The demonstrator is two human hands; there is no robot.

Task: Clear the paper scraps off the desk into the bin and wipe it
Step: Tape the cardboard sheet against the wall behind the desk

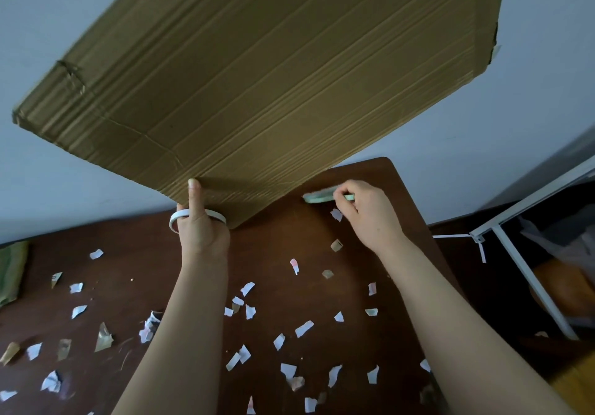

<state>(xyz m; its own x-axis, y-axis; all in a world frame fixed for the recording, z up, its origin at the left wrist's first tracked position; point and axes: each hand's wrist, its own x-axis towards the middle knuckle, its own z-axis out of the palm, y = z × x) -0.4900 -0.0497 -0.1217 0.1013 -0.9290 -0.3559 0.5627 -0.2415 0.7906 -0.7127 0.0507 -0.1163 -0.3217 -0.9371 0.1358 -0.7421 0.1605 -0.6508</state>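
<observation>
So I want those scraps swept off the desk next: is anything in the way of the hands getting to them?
Yes. The left hand holds up a big cardboard sheet and a tape ring; the right hand grips a pale green object. Both are occupied, though the paper scraps lie uncovered on the desk.

Scraps [304, 328] lie scattered all across the desk [277, 253], front to back. A cardboard sheet [257, 76] tilts up over the far edge, the left hand [201, 228] at its lower corner. To its right, the right hand [367, 212] sits on a small flat object [317, 197].
</observation>
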